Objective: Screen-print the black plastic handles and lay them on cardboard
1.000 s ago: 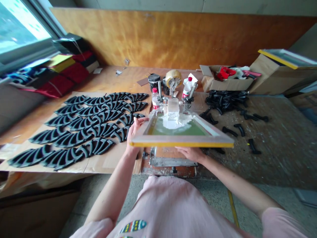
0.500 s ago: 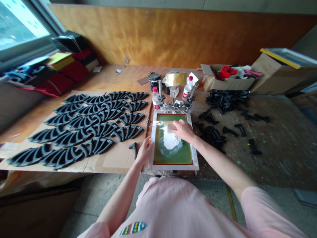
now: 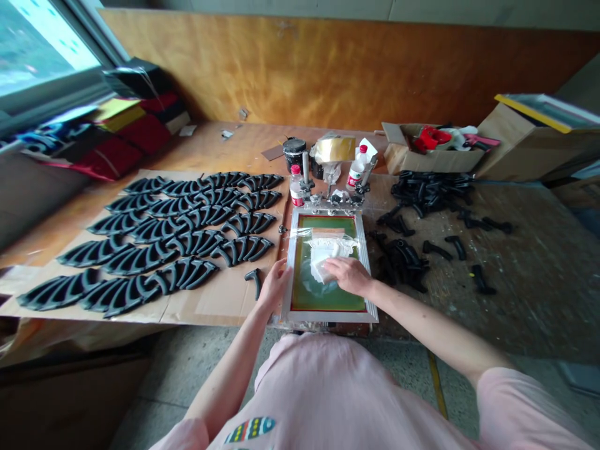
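Note:
A silk-screen frame (image 3: 372, 306) with a metal rim and green mesh lies in front of me. My left hand (image 3: 275, 282) grips its left side, thumb near the rim. Over the mesh, my right hand (image 3: 349, 275) pinches a small white flat piece (image 3: 321, 267), which may be a scraper or pad. White paste is smeared around it. Just beyond lies a squeegee with a wooden top (image 3: 328, 233), touched by neither hand, with clear film around it. One black curved handle part (image 3: 254, 282) lies left of my left hand.
Rows of black handle parts (image 3: 159, 234) cover the cardboard at left. More black parts lie piled (image 3: 429, 190) and scattered at right. Metal clamps (image 3: 335, 199), two red-capped bottles (image 3: 296, 186) and a black tub (image 3: 294, 154) stand behind the frame. An open cardboard box (image 3: 435, 159) sits at back right.
My right hand has moved from the squeegee toward me, onto the white flat piece over the mesh. The squeegee now lies uncovered. My left hand stays at the frame's left side.

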`<state>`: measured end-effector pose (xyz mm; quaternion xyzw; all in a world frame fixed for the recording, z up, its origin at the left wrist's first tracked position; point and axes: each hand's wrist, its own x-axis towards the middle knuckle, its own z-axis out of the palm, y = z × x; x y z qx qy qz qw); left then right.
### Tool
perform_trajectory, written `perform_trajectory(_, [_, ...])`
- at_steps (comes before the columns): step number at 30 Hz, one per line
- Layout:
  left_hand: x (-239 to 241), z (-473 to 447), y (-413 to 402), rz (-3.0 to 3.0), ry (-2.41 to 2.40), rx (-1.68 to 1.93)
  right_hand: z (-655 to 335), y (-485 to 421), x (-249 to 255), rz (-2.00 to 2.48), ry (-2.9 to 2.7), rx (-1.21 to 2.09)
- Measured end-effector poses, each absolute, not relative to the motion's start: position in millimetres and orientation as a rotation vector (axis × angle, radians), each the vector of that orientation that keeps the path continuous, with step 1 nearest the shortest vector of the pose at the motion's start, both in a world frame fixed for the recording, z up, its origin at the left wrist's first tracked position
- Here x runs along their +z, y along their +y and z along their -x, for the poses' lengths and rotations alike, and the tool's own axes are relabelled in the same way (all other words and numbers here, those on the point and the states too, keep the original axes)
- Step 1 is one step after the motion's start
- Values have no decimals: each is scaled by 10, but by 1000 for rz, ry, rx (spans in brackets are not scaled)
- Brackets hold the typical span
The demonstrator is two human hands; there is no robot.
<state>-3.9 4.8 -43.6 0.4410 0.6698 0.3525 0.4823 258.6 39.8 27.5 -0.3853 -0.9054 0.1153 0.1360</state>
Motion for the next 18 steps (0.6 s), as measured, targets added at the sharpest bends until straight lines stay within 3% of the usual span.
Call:
perform_trajectory(4, [-403, 31, 45, -1049, 1605, 876, -2627, 230, 138, 1047, -2653, 370])
perform_trajectory(9, [-218, 37, 28, -1036, 1562, 883, -2525, 635, 403, 1268, -2452, 385])
perform_trajectory(14, [264, 72, 10, -1020, 1472, 977, -2673, 1141, 787, 1525, -2215, 303])
perform_trajectory(18, [719, 16, 152, -992, 1398, 1186, -3210, 1109, 737, 1745, -1866, 294])
